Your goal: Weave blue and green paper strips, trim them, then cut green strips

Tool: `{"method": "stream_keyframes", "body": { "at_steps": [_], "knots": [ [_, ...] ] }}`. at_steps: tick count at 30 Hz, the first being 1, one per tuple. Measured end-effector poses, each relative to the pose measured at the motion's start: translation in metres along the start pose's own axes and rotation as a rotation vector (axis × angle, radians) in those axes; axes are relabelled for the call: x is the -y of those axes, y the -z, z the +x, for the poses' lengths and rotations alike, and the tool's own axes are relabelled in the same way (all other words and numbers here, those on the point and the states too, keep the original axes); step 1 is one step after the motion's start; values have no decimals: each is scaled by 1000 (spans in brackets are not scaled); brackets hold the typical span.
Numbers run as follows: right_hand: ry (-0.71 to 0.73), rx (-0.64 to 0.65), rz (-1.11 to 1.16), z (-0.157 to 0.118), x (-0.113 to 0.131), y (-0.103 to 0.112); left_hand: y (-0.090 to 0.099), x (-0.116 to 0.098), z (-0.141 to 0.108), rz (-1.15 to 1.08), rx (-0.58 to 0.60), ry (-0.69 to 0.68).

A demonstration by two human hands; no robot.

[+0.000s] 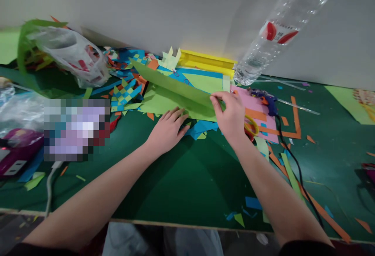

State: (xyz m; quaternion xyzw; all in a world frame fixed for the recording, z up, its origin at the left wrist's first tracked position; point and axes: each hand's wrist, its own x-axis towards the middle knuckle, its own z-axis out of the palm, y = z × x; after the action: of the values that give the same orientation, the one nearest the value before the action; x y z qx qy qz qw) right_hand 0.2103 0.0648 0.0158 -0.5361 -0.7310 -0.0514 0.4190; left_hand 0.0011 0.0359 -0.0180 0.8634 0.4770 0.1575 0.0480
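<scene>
We have the green counter [181, 181] under everything, and on it a clear bottle [279, 33] leans just beyond the right end of our green sheet [170, 84]. The sheet lies with its lower layer flat and its upper flap tilted up. At its near edge our left hand [168, 129] rests palm down, fingers loosely spread; at the flap's right end our right hand [230, 115] has thumb and finger narrowed, pinching the paper. We judge this lift goes best with a light pinch, so the flap does not buckle, and with the left fingers pressing the lower layer evenly so it cannot slide. Left of the sheet sits a woven paper piece [125, 93]; along its near edge, blue scraps [202, 127] could catch underneath, so we should keep them out
</scene>
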Motion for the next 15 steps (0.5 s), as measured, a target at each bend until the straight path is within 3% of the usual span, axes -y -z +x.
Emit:
{"method": "stream_keyframes", "body": {
  "at_steps": [4,10,15],
  "knots": [
    [-166,-56,186,4,0,7,-3,1,-1,-28,40,7],
    [-228,-133,402,8,-3,13,-1,-1,2,-62,18,23],
    [-346,-19,635,11,4,20,8,-4,3,-348,-64,231]
  ]
}}
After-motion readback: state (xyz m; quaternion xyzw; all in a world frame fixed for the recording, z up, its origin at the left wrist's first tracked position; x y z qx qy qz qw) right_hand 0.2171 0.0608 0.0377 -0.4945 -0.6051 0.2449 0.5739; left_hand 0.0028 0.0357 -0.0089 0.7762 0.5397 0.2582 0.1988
